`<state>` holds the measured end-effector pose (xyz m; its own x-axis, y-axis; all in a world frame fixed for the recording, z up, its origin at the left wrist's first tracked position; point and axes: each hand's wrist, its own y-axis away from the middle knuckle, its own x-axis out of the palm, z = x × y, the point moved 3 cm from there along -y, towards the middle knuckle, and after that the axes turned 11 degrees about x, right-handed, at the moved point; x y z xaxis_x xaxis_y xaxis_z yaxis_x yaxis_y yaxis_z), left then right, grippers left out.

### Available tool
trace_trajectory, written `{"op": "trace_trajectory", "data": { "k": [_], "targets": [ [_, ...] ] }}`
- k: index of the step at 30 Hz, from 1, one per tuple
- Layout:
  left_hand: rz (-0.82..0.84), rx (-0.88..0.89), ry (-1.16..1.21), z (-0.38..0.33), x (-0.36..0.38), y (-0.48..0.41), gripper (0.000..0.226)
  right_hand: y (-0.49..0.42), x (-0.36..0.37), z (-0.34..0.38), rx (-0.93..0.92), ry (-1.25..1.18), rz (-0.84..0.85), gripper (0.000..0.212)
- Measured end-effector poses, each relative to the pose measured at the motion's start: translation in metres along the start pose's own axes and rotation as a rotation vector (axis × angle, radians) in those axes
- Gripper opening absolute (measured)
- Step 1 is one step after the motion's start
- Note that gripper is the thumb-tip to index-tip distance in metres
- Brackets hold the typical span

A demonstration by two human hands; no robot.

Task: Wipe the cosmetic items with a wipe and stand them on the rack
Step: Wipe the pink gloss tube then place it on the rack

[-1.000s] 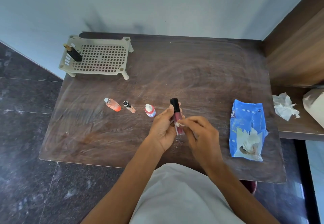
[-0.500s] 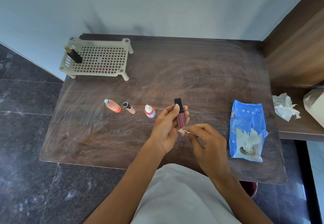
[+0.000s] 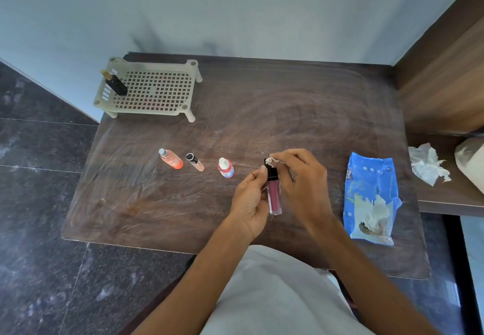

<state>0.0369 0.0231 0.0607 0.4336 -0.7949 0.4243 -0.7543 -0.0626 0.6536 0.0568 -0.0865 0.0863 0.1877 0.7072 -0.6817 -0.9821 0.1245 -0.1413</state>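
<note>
Now the left grip (image 3: 248, 198) pinches the tube (image 3: 274, 198) near its cap, long axis 12 to 6, above the table (image 3: 288, 104). The right grip (image 3: 303, 182) pinches the wipe (image 3: 269, 161) on the cap. The rack (image 3: 154, 91) lies at 10 o'clock, nearer the left.

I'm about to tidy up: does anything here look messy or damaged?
Yes. The blue wipe pack at the right of the tabletop looks torn open at its near end, with wipes bulging out. A crumpled white tissue lies loose on the side ledge. The tabletop shows pale smeared streaks.
</note>
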Motion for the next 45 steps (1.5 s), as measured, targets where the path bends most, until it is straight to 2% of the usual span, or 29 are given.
{"op": "trace_trajectory", "data": {
  "k": [10,13,18,21,25,31,37,42,45],
  "targets": [
    [0.021,0.091,-0.061,-0.015,-0.005,-0.007,0.017,0.026,0.003,0.006,0.021,0.013,0.040,0.017],
    [0.031,0.227,-0.177,-0.022,-0.005,-0.005,0.018,0.045,-0.002,0.004,0.068,-0.003,0.061,0.017],
    [0.087,0.427,-0.306,-0.028,-0.007,-0.001,0.015,0.028,-0.026,0.020,0.236,-0.229,-0.085,0.011],
    [0.174,0.496,-0.319,-0.030,-0.006,0.000,0.012,0.013,-0.034,0.037,0.187,-0.248,-0.130,0.010],
    [0.249,0.578,-0.381,-0.034,-0.006,0.000,0.018,0.005,-0.029,0.042,0.087,-0.097,-0.108,0.013],
    [0.223,0.653,-0.460,-0.044,-0.017,-0.005,0.017,-0.006,-0.022,0.049,0.072,-0.052,-0.031,0.012],
    [0.237,0.735,-0.559,-0.053,-0.028,-0.009,0.012,-0.025,-0.019,0.049,0.223,-0.117,0.175,0.012],
    [0.177,0.725,-0.586,-0.051,-0.029,-0.010,0.012,-0.022,-0.016,0.051,0.179,-0.099,0.111,0.011],
    [0.163,0.687,-0.526,-0.049,-0.029,-0.009,0.010,-0.011,-0.015,0.047,0.184,-0.083,0.103,0.011]
  ]
}}
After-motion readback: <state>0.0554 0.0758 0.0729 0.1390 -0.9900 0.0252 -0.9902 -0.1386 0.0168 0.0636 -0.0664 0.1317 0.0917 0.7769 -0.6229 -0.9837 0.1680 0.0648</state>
